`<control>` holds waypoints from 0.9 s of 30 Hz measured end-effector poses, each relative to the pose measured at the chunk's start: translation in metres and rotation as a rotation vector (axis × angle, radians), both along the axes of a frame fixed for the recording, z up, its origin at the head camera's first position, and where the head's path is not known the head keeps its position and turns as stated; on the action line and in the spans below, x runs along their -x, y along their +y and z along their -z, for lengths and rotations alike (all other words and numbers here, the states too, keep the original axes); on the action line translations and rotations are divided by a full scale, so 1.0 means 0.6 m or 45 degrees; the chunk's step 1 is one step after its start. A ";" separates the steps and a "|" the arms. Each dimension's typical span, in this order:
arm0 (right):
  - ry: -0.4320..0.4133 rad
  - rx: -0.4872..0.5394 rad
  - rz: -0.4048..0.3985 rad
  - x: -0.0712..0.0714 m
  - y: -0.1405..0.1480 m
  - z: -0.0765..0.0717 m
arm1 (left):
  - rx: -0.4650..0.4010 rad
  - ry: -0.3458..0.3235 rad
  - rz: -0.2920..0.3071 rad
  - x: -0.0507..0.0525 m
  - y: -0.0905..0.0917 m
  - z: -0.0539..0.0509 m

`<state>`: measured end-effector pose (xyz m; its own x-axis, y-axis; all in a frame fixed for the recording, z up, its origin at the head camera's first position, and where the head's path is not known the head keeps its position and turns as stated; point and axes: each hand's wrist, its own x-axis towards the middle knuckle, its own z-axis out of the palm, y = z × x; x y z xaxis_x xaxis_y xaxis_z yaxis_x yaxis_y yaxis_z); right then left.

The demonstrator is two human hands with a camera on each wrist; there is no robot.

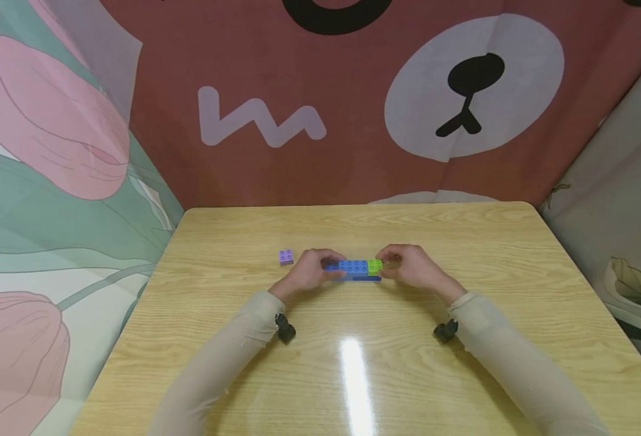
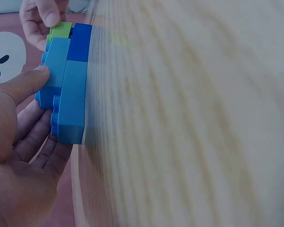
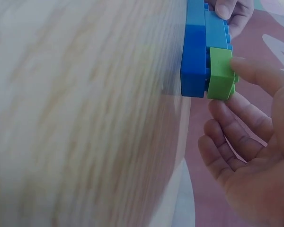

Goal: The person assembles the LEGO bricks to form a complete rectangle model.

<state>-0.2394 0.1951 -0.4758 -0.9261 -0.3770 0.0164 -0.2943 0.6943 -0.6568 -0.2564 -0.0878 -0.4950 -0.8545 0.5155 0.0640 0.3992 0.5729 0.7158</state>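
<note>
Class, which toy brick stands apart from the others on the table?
The purple brick, alone to the left of the left hand; the blue bricks and green brick sit together.

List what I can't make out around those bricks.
Head: lower light-blue brick, partly covered by the left hand.
Right wrist: its far end, cut off by the top edge.
Left wrist: part of the right hand, likewise cut off.
Head: underside of purple brick, facing the table.

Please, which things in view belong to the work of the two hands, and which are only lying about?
In the work:
upper blue brick, held by the left hand
green brick, pinched by the right hand
lower blue bricks, underneath

Lying about:
purple brick, touched by neither hand; perhaps a spare
</note>
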 end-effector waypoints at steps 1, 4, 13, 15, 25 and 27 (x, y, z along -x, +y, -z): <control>0.000 0.006 -0.003 0.000 0.001 0.000 | 0.000 -0.001 0.000 0.000 0.000 0.000; -0.002 0.012 -0.007 0.000 0.001 0.002 | 0.000 0.001 0.000 0.000 0.001 0.000; 0.000 0.034 -0.019 -0.001 0.002 0.005 | 0.001 0.002 0.002 -0.001 0.001 0.001; 0.003 0.033 -0.021 0.000 0.002 0.005 | 0.002 0.003 0.000 -0.001 0.001 0.000; -0.004 0.064 -0.054 0.005 0.003 0.007 | 0.015 0.003 -0.010 -0.002 0.002 -0.001; 0.004 0.070 -0.066 0.007 0.004 0.009 | 0.015 0.002 -0.014 -0.002 0.001 -0.001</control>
